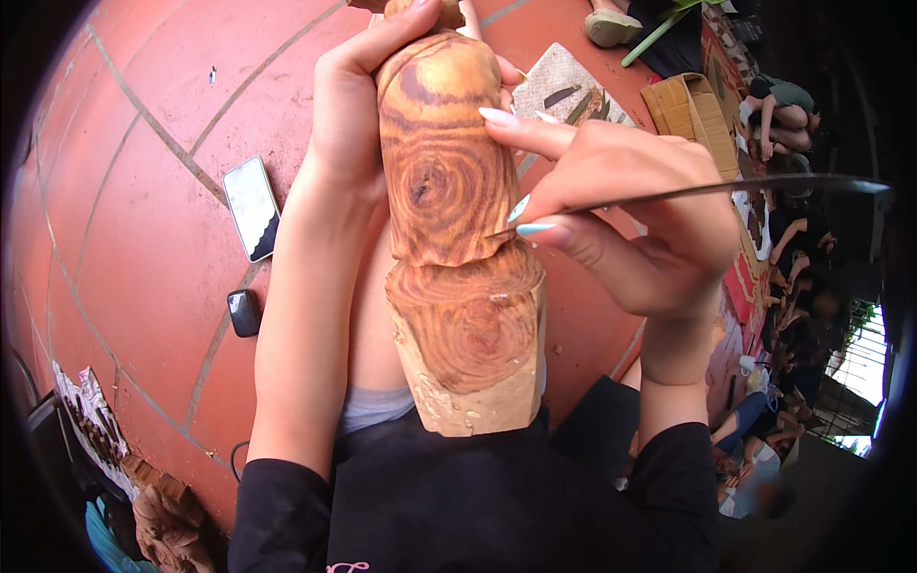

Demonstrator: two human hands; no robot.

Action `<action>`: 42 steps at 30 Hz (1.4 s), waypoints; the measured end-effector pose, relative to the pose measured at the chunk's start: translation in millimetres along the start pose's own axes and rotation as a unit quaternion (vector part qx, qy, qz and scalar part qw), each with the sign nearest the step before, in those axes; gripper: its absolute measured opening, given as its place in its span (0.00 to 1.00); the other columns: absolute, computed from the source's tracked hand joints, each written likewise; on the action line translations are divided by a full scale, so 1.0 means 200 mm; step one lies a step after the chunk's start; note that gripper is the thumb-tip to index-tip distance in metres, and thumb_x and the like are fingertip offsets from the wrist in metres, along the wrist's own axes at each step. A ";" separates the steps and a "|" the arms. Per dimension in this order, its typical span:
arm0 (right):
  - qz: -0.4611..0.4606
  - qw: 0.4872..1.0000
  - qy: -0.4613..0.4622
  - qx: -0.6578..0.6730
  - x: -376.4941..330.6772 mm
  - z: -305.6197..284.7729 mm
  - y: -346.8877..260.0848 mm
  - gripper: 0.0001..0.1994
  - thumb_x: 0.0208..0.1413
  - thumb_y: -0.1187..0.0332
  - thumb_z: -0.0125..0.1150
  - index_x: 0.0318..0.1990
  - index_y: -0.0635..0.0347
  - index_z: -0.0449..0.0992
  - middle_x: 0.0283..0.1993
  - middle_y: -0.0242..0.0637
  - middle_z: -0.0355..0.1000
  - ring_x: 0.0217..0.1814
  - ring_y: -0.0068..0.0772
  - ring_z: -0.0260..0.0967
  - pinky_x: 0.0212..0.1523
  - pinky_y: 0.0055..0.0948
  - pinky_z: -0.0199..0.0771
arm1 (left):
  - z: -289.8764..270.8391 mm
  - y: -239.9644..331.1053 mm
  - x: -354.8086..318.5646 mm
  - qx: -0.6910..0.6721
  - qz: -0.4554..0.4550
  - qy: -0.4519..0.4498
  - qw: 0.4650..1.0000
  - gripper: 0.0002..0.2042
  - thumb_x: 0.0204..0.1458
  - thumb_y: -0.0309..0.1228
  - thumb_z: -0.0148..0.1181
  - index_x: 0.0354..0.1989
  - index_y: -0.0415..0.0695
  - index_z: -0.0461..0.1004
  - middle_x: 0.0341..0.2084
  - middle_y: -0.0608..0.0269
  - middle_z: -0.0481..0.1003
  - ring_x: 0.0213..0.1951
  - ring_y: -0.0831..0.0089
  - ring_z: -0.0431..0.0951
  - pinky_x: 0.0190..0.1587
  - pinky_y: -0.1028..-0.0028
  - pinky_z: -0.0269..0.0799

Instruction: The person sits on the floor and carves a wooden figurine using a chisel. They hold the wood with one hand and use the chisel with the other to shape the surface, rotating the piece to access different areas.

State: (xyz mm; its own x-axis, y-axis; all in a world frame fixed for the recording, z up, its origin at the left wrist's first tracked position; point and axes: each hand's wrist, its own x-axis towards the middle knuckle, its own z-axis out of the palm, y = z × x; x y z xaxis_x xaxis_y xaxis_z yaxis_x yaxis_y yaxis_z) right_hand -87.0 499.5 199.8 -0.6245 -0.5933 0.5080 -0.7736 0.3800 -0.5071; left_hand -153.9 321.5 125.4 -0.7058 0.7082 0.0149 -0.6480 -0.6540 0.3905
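Note:
A wooden carving [447, 172] with swirling brown grain stands upright in front of me, its pale, rough lower block near my lap. A deep notch runs between the rounded upper part and that block. My left hand [351, 105] is wrapped round the top of the carving, its far fingers partly hidden behind the wood. In a pinch, my right hand [640, 210] grips a thin dark metal carving tool [726, 188], whose long end sticks out to the right. The tool's tip touches the wood just above the notch, while my right index fingertip lies near the carving's right edge.
On the red tiled floor at left lie a phone [250, 208] and a small black case [244, 313]. A pale sheet with dark slivers [559, 67] and a cardboard box [693, 115] are beyond my right hand. A brown carved piece [170, 530] sits lower left. Other people sit along the right.

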 end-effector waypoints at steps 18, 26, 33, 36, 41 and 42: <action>0.038 0.999 0.023 -0.014 0.01 0.00 -0.05 0.08 0.44 0.72 0.70 0.27 0.67 0.77 0.24 0.40 0.75 0.35 0.44 0.79 0.38 0.33 0.76 | 0.03 -0.01 0.00 0.048 0.028 0.039 0.998 0.31 0.61 0.50 0.40 0.37 0.25 0.73 0.27 0.41 0.77 0.29 0.56 0.79 0.37 0.66 0.78; 0.030 0.999 0.024 -0.032 0.00 0.00 -0.03 0.07 0.46 0.74 0.68 0.29 0.68 0.77 0.31 0.47 0.79 0.31 0.34 0.75 0.42 0.34 0.77 | 0.03 -0.01 0.00 0.041 0.029 0.031 0.998 0.30 0.61 0.49 0.42 0.34 0.26 0.73 0.24 0.41 0.76 0.28 0.55 0.79 0.35 0.65 0.78; 0.034 0.999 0.020 0.006 -0.02 0.02 -0.03 0.08 0.46 0.73 0.69 0.29 0.68 0.76 0.28 0.44 0.78 0.34 0.38 0.78 0.43 0.38 0.77 | 0.03 -0.02 0.01 0.097 0.095 0.070 0.988 0.27 0.60 0.46 0.43 0.33 0.27 0.73 0.23 0.41 0.75 0.26 0.56 0.79 0.34 0.64 0.78; 0.061 0.997 0.056 -0.001 -0.02 0.01 -0.02 0.07 0.46 0.74 0.69 0.29 0.68 0.77 0.25 0.40 0.76 0.39 0.43 0.79 0.45 0.39 0.77 | 0.05 -0.03 0.01 0.115 0.124 0.093 0.981 0.26 0.60 0.46 0.44 0.33 0.28 0.73 0.23 0.41 0.75 0.26 0.56 0.78 0.33 0.63 0.78; 0.072 0.997 0.016 0.038 -0.04 0.01 -0.03 0.09 0.48 0.70 0.69 0.28 0.66 0.77 0.26 0.40 0.76 0.40 0.46 0.79 0.49 0.44 0.75 | 0.00 -0.01 0.03 0.115 0.115 -0.002 0.987 0.25 0.60 0.44 0.46 0.33 0.27 0.73 0.26 0.41 0.76 0.28 0.54 0.79 0.36 0.63 0.79; 0.082 0.996 0.025 0.032 -0.04 0.00 -0.03 0.09 0.49 0.69 0.69 0.28 0.66 0.77 0.26 0.40 0.76 0.41 0.47 0.79 0.50 0.44 0.75 | 0.00 -0.02 0.03 0.117 0.118 0.036 0.985 0.25 0.59 0.44 0.46 0.33 0.27 0.73 0.26 0.41 0.76 0.28 0.54 0.79 0.36 0.63 0.79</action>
State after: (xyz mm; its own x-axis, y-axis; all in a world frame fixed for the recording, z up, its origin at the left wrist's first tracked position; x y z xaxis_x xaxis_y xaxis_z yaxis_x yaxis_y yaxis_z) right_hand -77.5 501.3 198.2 -0.7478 -0.4903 0.4477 -0.6531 0.4214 -0.6292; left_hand -155.3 327.6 125.0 -0.8523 0.5185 0.0687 -0.3861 -0.7123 0.5861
